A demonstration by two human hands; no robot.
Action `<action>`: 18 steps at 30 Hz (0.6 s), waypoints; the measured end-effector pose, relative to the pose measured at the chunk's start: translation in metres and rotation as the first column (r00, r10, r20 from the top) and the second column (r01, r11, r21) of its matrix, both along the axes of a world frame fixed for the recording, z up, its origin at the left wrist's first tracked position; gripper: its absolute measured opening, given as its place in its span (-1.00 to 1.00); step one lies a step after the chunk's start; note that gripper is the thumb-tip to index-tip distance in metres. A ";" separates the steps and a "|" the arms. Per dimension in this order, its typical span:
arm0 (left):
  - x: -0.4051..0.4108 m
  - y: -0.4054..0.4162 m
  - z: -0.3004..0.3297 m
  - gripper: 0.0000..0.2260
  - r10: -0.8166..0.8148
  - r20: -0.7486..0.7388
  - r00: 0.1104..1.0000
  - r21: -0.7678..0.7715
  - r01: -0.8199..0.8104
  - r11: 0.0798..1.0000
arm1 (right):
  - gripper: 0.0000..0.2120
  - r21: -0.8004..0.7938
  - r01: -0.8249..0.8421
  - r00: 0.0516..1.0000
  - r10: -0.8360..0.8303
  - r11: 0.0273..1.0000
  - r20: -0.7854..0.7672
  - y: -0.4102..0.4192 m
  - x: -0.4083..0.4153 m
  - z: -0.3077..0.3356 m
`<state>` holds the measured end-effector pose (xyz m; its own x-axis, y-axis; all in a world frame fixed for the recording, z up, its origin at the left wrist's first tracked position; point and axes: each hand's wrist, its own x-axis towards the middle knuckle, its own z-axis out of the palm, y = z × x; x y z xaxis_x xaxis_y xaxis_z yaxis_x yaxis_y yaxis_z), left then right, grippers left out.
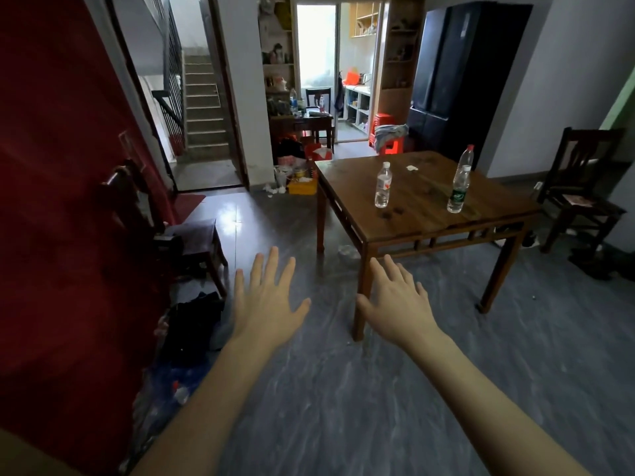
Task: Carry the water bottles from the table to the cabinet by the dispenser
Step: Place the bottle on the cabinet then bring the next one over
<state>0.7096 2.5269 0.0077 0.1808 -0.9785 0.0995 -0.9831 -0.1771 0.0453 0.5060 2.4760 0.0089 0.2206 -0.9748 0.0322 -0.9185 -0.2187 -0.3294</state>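
Still short of the square brown wooden bench point(426, 214), left hand point(266, 304) and right hand point(400, 305) spread flat, empty. Three clear plastic water bottles point(383, 185) upright there, none lifted. Next, probably: walk closer, grasp one.

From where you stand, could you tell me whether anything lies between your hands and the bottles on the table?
Nothing visible blocks the way. Both hands, left hand and right hand, hover open over bare floor, short of the table. Three bottles stand upright on it.

Dim room, bright doorway point(316, 46) glare, warped edges
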 end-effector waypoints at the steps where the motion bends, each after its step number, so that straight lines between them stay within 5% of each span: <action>1: 0.003 -0.018 0.000 -0.30 -0.014 -0.002 1.000 0.005 0.014 1.000 | -0.28 0.003 0.000 1.000 0.000 1.000 0.007 -0.017 0.002 -0.002; 18: 0.045 -0.301 0.002 -0.33 -0.018 -0.066 0.998 0.047 0.021 0.999 | -0.31 0.044 -0.115 0.993 0.115 0.992 0.001 -0.302 0.050 -0.006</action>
